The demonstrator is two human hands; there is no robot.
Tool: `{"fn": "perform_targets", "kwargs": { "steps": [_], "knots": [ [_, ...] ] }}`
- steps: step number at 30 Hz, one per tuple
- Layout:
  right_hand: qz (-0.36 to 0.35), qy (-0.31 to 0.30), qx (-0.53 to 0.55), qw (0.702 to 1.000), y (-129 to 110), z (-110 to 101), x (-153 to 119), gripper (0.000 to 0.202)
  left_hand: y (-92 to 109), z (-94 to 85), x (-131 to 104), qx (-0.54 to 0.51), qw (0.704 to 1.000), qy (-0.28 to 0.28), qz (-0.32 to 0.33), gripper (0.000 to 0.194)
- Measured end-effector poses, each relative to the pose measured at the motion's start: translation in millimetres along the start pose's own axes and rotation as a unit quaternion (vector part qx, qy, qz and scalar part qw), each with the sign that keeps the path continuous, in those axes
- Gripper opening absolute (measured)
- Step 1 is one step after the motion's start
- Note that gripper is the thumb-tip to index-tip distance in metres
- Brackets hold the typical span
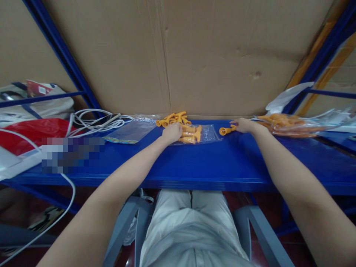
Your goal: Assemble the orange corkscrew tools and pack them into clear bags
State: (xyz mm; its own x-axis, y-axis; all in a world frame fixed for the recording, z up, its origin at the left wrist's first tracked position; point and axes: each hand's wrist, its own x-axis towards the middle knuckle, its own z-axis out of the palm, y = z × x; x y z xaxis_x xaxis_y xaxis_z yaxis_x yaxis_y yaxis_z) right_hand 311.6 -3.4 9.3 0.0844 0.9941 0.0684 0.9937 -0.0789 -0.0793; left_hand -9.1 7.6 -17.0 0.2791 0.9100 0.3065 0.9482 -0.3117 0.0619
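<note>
My left hand (172,132) is closed at the left end of a clear plastic bag (210,133), its fingers curled over the bag's edge. Inside that bag lie several orange plastic pieces (190,139), side by side. Behind the hand is a loose pile of more orange pieces (179,118), some with a round cup-shaped end. To the right, my right hand (243,125) pinches the narrow end of a single orange piece (224,131), whose hollow cup faces me. The fingertips of my left hand are partly hidden.
A flat clear bag (132,129) lies left of the pile on the blue table (194,167). Coiled white cables (97,122) and a red bag (36,133) are farther left. At right sits a large bag of orange pieces (289,124). Cardboard (194,55) stands behind.
</note>
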Motion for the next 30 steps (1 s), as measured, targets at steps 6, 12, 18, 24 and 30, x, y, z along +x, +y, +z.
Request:
{"fn": "perform_targets", "kwargs": {
  "steps": [6,12,18,24,30],
  "knots": [
    [-0.02,-0.004,-0.062,0.998,9,11,6,0.047,-5,-1.8,2,-0.028,0.999,0.006,0.013,0.039],
    [-0.001,-0.007,-0.075,0.997,7,1,3,0.024,-9,-4.9,3,-0.066,0.998,0.013,0.007,0.041],
    [-0.034,0.019,-0.014,0.999,12,-21,-4,0.021,-6,-11.4,1,-0.055,0.996,0.063,-0.023,0.038],
    [-0.109,0.005,0.057,0.992,4,-33,-12,0.016,-5,-16.1,-2,-0.074,0.993,0.049,-0.079,0.039],
    [-0.182,0.002,0.115,0.977,-27,-22,-19,0.013,-5,-17.5,-2,-0.067,0.993,0.055,-0.076,0.039]
  ]
}}
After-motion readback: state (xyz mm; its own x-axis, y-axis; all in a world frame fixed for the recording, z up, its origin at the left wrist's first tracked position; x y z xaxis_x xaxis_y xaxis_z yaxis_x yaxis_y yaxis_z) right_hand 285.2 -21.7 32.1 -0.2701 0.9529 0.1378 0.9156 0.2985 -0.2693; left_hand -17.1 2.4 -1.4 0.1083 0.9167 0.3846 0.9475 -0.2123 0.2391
